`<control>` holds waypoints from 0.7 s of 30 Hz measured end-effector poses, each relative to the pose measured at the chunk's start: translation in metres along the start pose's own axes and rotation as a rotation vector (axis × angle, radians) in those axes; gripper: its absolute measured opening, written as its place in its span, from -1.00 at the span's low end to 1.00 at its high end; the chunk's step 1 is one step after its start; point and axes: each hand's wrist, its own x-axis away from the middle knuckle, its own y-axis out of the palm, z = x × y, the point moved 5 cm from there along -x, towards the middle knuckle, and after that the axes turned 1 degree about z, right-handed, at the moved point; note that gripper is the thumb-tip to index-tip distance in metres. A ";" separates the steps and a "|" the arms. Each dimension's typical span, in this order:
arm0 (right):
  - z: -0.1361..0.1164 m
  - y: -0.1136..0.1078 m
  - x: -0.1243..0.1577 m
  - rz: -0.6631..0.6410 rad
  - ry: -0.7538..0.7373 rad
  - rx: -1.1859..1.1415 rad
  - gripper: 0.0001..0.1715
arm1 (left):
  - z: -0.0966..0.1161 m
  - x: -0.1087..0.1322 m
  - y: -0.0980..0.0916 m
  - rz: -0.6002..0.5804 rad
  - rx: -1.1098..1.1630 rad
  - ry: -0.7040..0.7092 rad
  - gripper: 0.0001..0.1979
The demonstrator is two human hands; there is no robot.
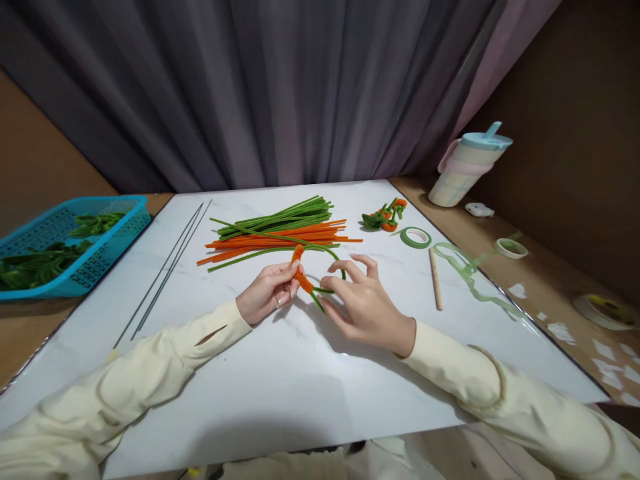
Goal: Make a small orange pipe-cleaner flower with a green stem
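My left hand [273, 290] pinches a tightly coiled orange pipe cleaner [303, 280] between thumb and fingers, above the white board. A green pipe cleaner [325, 247] joins the lower end of the coil. It arcs up and round behind the fingers of my right hand [367, 300], and a short green end [318, 303] points down. My right hand is spread beside the coil, thumb and fingers apart, with the green loop passing at its fingertips. Whether it touches the loop is hard to tell. Just beyond lie piles of green pipe cleaners [285, 217] and orange pipe cleaners [280, 239].
A blue basket [107, 257] with green pieces stands left, near several thin dark rods [173, 267]. On the right are finished orange-green pieces [387, 217], green tape [415, 237], a wooden stick [436, 280], loose green ribbon [467, 270] and a tumbler [465, 170].
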 end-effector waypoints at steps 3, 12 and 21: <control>0.003 -0.001 0.001 -0.030 -0.034 0.004 -0.91 | 0.001 0.000 -0.001 0.003 0.012 0.016 -0.72; -0.006 0.009 0.007 0.006 -0.116 0.049 -0.81 | -0.001 0.000 -0.002 0.022 -0.026 0.020 -0.74; -0.018 0.010 0.010 0.122 -0.121 0.134 -0.77 | -0.002 0.000 -0.003 0.044 -0.057 0.056 -0.74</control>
